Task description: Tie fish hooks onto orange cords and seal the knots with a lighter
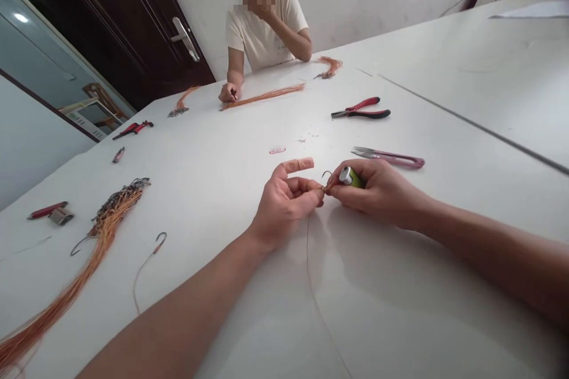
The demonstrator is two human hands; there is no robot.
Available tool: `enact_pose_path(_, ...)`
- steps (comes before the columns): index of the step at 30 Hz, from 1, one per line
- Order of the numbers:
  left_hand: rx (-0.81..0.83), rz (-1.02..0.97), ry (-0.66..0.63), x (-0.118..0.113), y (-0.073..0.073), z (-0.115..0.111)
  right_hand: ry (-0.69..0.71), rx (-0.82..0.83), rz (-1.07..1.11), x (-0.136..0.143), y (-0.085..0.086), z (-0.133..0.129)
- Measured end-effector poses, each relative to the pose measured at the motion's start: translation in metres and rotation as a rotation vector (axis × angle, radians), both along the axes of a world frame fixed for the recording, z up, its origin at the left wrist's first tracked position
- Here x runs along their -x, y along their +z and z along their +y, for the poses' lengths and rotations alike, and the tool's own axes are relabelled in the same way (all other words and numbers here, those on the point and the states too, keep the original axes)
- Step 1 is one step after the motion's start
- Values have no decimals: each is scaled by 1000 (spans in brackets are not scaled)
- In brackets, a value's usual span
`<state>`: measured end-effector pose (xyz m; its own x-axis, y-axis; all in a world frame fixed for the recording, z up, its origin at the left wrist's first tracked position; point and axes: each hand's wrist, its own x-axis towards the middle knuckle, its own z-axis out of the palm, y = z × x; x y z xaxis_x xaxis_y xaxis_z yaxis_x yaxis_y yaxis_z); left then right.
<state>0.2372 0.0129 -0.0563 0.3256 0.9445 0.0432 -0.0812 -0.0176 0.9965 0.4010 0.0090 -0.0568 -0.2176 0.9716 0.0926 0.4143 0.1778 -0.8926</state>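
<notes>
So, from the head view, the step in hand looked like close fingertip work: a fishhook (326, 172) poked up between both hands, mid-table. The left hand (284, 201) pinched a thin line (308, 254); the right hand (384, 192) seemed to pinch the fishhook, a green lighter (352, 177) tucked in its grip. Called for steady fingers next, I'd guess. The white table (213, 201) held pink thread snips (389, 156) and pliers (353, 111) far right, orange lines (106, 234) left. A co-worker (267, 38) sat opposite, near a dark door (133, 23).
</notes>
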Motion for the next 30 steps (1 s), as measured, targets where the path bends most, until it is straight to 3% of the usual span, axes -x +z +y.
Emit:
enact_pose_path(10, 50, -9, 52, 3, 1, 0, -20, 126, 116, 3, 6, -2)
enact_pose_path(17, 48, -5, 34, 3, 5, -1, -2, 74, 166, 6, 4, -2)
enact_pose_path(30, 48, 6, 13, 5, 9, -5, 72, 141, 194, 8, 1, -1)
